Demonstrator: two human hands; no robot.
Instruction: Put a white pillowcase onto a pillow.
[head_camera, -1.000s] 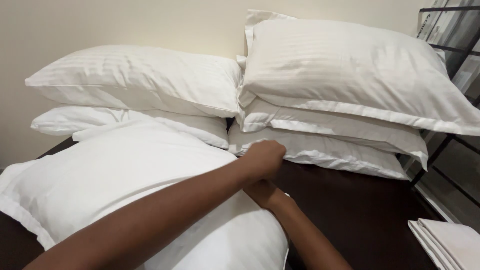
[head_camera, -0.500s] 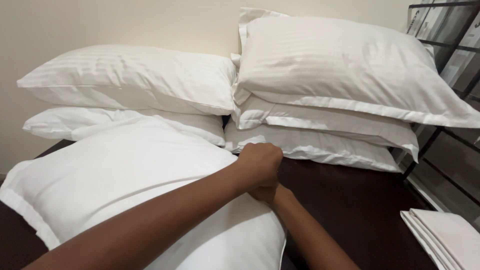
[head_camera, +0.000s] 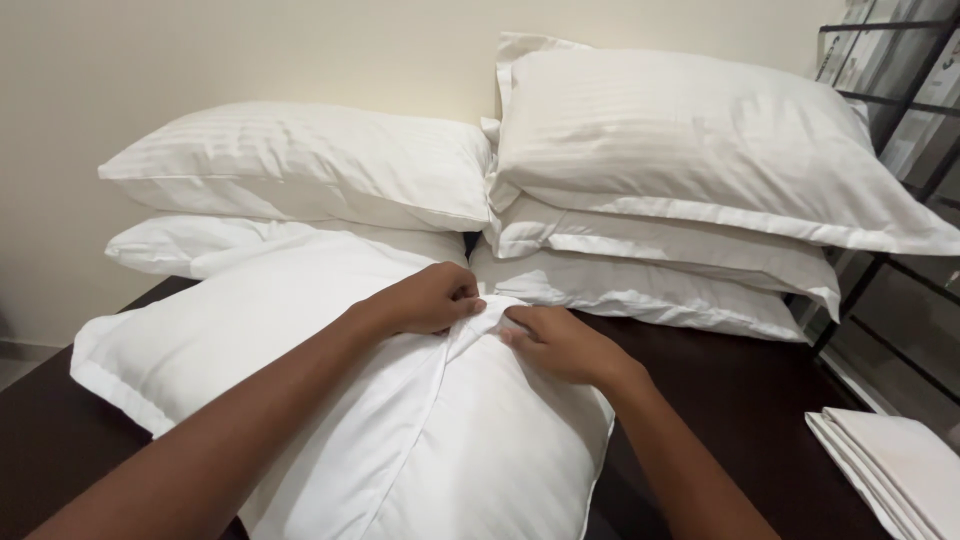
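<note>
On the dark bed (head_camera: 740, 400), nearest me, lay the white pillow (head_camera: 300, 350) I was working on. My left hand (head_camera: 425, 298) pinched a fold of its pillowcase at the far edge, grip clenched on the cloth. My right hand (head_camera: 560, 340) pressed the same edge just beside it, fingers curled into the fabric. Beyond the pillow, two stacks of white pillows (head_camera: 640, 170) rested against the wall. Folded white linen (head_camera: 890, 470) sat right of the pillow, well apart.

Soft, even indoor light, perhaps from above; faint shadows under pillows (head_camera: 320, 165); sharp focus, slight stretching at frame edges.
</note>
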